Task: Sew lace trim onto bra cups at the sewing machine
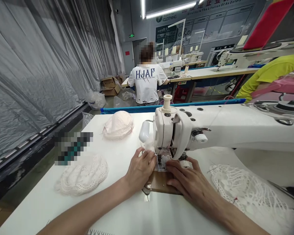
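A white sewing machine (171, 130) stands before me, its needle area between my two hands. My left hand (142, 168) is at the left of the presser foot, fingers bent and closed together on a sheer white piece of fabric (150, 143) that lies partly behind them. On the other side, my right hand (186, 178) rests low by the presser foot, thumb apart from the stretched fingers. Its fingertips touch the bed beside the brown plate (161, 182); I make out no cloth in them. Much of the fabric is hidden by the machine head and fingers.
On the white table (117, 209) lie a pale pink bra cup (119, 125) and a stack of white lace pieces (84, 174) at left. White lace (247, 189) spreads at right under the machine arm. A person in a white shirt (147, 81) sits ahead; a yellow sleeve (271, 75) shows at right.
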`<action>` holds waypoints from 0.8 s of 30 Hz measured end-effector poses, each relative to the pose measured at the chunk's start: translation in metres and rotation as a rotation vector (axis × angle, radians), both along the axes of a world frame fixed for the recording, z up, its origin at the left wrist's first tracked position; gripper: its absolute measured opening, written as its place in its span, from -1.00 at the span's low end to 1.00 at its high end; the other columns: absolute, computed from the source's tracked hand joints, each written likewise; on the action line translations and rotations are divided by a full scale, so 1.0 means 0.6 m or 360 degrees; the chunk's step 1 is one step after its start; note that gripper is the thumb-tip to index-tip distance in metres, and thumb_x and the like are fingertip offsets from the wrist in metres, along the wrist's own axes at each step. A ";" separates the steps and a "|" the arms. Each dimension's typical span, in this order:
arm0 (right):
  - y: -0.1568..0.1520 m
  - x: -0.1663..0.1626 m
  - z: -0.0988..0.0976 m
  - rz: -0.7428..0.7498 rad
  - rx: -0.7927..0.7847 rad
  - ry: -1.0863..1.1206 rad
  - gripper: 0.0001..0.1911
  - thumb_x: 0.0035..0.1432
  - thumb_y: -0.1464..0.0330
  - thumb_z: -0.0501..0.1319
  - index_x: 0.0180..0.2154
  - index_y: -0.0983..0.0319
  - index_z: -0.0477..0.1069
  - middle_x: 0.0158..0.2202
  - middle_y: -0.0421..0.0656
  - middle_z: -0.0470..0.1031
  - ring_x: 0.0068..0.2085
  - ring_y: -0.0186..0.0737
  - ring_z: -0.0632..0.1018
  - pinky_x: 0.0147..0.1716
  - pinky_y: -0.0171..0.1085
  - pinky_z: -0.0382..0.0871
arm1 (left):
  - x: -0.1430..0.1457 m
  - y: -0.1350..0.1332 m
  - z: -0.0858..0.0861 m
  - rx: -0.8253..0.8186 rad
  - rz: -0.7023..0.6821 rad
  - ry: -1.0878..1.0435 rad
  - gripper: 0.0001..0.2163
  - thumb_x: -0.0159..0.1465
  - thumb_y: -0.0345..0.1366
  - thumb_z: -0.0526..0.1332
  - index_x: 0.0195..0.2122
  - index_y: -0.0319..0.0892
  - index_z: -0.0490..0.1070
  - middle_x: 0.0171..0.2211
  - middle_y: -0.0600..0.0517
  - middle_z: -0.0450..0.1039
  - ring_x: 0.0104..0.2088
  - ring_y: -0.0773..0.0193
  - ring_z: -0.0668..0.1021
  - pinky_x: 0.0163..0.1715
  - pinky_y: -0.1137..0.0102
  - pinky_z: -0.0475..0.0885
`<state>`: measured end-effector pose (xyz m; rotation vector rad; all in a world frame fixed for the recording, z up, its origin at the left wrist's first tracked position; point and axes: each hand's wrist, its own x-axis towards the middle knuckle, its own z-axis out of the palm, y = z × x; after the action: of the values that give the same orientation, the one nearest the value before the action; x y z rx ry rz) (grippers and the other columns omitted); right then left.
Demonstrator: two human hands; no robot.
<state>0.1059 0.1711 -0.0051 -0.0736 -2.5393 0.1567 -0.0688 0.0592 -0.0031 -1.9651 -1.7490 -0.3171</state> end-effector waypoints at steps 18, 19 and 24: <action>-0.069 0.013 0.011 0.0242 0.0228 0.0206 -0.72 0.24 0.57 -0.06 -0.29 0.28 0.39 -0.37 -0.11 0.50 -0.40 -0.27 0.45 -0.44 -0.26 0.12 | 0.082 -0.208 0.068 -0.0763 0.0058 -0.0229 -0.79 0.09 -0.54 0.09 -0.24 -0.20 0.26 -0.13 -0.04 0.41 -0.34 0.25 0.43 -0.26 0.28 0.29; -0.067 0.014 0.012 0.0230 0.0229 0.0200 -0.72 0.24 0.58 -0.07 -0.28 0.29 0.39 -0.36 -0.10 0.50 -0.40 -0.27 0.45 -0.44 -0.26 0.13 | 0.086 -0.211 0.071 -0.0714 0.0062 -0.0235 -0.78 0.12 -0.53 0.10 -0.20 -0.20 0.26 -0.12 -0.04 0.41 -0.31 0.25 0.44 -0.22 0.28 0.30; -0.055 0.008 0.009 0.0015 0.0301 0.0123 -0.75 0.30 0.42 -0.08 -0.15 0.30 0.34 -0.22 -0.02 0.48 -0.33 -0.20 0.48 -0.41 -0.25 0.22 | 0.082 -0.150 0.055 -0.0338 0.0050 -0.0145 -0.64 0.25 -0.33 0.15 0.06 -0.24 0.16 0.01 -0.12 0.38 0.00 0.20 0.42 -0.02 0.24 0.25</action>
<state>0.1109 0.1383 0.0002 0.0184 -2.4647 -0.0756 -0.0198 -0.0307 0.0297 -2.0961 -1.9388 -0.2210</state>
